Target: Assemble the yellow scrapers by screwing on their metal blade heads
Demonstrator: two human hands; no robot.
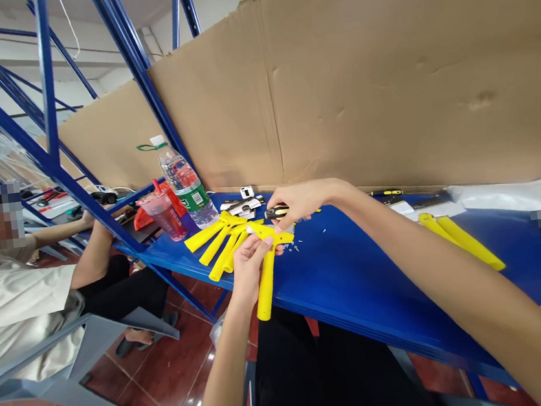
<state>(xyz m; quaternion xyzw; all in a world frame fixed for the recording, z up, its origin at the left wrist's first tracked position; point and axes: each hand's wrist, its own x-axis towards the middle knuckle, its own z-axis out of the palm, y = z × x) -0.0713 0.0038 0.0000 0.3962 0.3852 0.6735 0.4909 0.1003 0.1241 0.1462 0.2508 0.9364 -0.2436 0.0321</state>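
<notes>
Head view: my left grip [249, 262] pinches a yellow plastic handle [267, 285], right grip [295, 200] wraps a screwdriver [279, 212]. Likely screwdriving; next needs square alignment.

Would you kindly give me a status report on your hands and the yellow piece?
Left hand gripping yellow T-shaped piece. Right hand holding apparent screwdriver, tip hidden. Small loose bits close by on blue table.

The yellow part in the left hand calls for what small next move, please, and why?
Probably align the tool, seemingly a screwdriver, with the yellow part: the left hand grips that part, the right hand holds the tool close to it, and tiny pieces, perhaps screws, lie nearby.
</notes>
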